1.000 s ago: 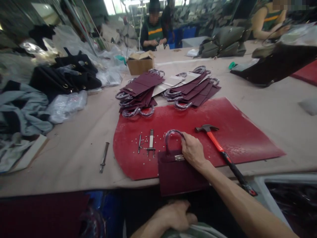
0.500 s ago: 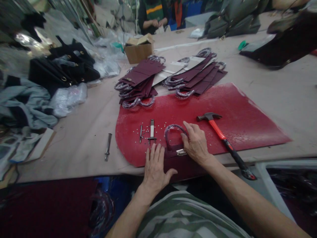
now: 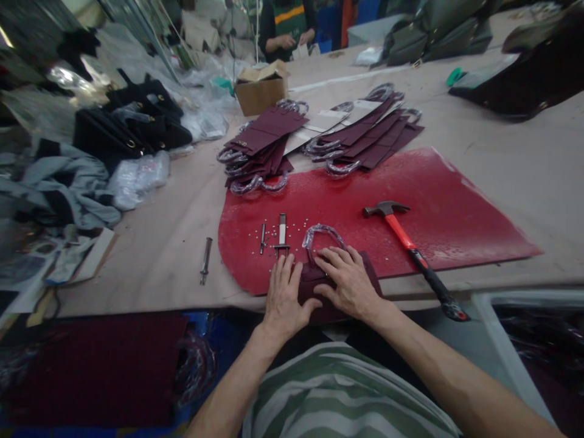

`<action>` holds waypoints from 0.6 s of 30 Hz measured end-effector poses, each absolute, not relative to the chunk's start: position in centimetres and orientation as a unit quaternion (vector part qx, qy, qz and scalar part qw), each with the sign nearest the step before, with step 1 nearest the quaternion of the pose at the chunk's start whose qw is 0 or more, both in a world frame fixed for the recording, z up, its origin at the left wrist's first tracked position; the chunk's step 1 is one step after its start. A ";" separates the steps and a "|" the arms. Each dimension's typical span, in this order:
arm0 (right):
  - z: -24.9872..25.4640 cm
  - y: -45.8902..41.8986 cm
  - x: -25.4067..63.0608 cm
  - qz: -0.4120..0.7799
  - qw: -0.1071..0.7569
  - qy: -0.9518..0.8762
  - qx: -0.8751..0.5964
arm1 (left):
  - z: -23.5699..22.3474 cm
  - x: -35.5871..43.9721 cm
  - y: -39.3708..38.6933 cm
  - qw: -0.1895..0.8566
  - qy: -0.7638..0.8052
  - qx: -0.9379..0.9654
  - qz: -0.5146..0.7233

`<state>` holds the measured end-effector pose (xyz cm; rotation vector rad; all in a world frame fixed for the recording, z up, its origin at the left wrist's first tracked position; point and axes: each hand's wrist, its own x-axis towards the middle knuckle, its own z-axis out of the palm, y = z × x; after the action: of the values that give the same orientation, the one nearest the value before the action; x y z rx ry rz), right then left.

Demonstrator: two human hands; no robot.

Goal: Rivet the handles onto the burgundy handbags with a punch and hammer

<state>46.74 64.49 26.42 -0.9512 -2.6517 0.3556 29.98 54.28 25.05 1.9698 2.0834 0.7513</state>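
A maroon handbag panel [image 3: 311, 277] with a plastic-wrapped loop handle [image 3: 325, 229] lies at the front edge of the red mat [image 3: 469, 213]. My left hand [image 3: 287, 301] rests on the panel's left side, fingers stretched out. On its right part lies my right hand [image 3: 347, 280], fingers spread, covering the metal clasp. Just beyond my left fingertips are a two-pronged punch [image 3: 281, 234] and a thin rod-like tool [image 3: 263, 238] amid small scattered bits. A claw hammer [image 3: 401, 234] with a red and black handle lies to the right.
Maroon panels with wrapped handles [image 3: 269, 137] are stacked behind the mat, near a cardboard box [image 3: 260, 91]. Another metal tool [image 3: 206, 261] lies left of the mat. Black bags [image 3: 132, 115] sit far left. A grey bin [image 3: 490, 322] stands at lower right; a co-worker [image 3: 289, 30] is across the table.
My left hand came up from below the table edge and settled flat on the panel. My right hand let go of the handle and spread over the panel, which now lies flatter on the mat.
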 end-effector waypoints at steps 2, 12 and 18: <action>26.5 64.5 46.7 0.127 0.150 -0.924 -0.328 | 25.6 29.4 54.1 0.114 0.687 0.660 0.281; 25.6 65.1 46.9 0.117 0.184 -0.920 -0.326 | 29.2 20.6 59.2 0.113 0.816 0.454 0.339; 25.6 65.2 46.9 0.120 0.188 -0.920 -0.323 | 30.5 18.0 65.4 0.143 0.877 0.446 0.107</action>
<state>46.95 65.17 25.63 -0.9086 -2.5872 0.3386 17.97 65.35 30.47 1.2861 2.5294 0.3086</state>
